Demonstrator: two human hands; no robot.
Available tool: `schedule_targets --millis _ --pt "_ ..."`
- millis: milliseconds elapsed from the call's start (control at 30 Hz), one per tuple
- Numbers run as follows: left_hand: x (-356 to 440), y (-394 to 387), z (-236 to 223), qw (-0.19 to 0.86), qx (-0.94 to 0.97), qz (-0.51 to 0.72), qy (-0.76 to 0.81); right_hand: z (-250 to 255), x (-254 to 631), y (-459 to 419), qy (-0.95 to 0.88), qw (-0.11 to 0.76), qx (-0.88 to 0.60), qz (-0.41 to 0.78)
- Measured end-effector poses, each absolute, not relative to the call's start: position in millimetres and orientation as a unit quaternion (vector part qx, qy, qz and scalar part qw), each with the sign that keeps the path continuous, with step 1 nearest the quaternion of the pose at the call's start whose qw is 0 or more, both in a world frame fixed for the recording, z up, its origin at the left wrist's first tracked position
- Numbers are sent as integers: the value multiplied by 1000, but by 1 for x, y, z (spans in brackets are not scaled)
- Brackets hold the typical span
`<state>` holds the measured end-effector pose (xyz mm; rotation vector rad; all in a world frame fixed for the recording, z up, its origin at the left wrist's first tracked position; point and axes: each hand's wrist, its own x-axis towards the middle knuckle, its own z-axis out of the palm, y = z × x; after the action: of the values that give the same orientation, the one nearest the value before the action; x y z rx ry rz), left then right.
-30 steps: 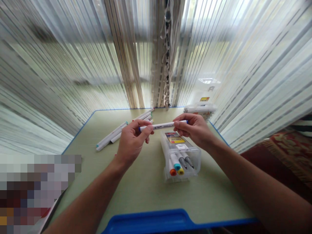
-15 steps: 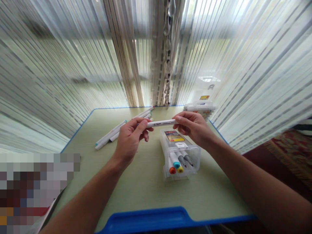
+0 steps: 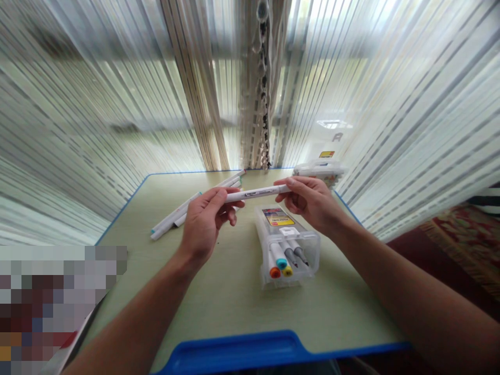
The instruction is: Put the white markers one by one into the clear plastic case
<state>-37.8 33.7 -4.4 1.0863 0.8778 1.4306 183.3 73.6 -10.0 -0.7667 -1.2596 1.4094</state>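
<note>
A white marker (image 3: 255,193) is held level above the table, one end in each hand. My left hand (image 3: 205,221) pinches its left end, and my right hand (image 3: 310,202) pinches its right end. Just below lies a clear plastic marker case (image 3: 287,247) with a colourful label; several markers stick out of its near end with orange, teal and yellow caps.
Several white markers (image 3: 183,212) lie loose on the pale green table (image 3: 230,291) to the left. A second clear case (image 3: 320,169) sits at the far right corner. Sheer striped curtains surround the table. A blue tray edge (image 3: 234,351) runs along the near side.
Both hands have lifted the marker slightly and slid outward, so the blue ends seen a second ago are covered by my fingers.
</note>
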Motion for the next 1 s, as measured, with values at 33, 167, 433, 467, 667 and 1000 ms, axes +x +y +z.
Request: schedule_targets --millis 33,167,433,467,667,1000 --pt "-38 34 -5 535 462 601 373 -10 183 74 -525 524 -321 589" --pt "-37 35 -7 501 490 594 395 -10 183 74 -527 526 -328 582" --pt "-38 34 -6 444 538 569 435 -12 183 73 -543 521 -328 572" --pt "-38 34 -6 441 541 568 436 -12 183 73 -544 521 -329 570" --pt "-39 33 -7 432 548 562 444 -10 182 71 -550 512 -341 564" --pt "-39 35 -9 478 519 570 420 -9 182 70 -551 506 -337 571"
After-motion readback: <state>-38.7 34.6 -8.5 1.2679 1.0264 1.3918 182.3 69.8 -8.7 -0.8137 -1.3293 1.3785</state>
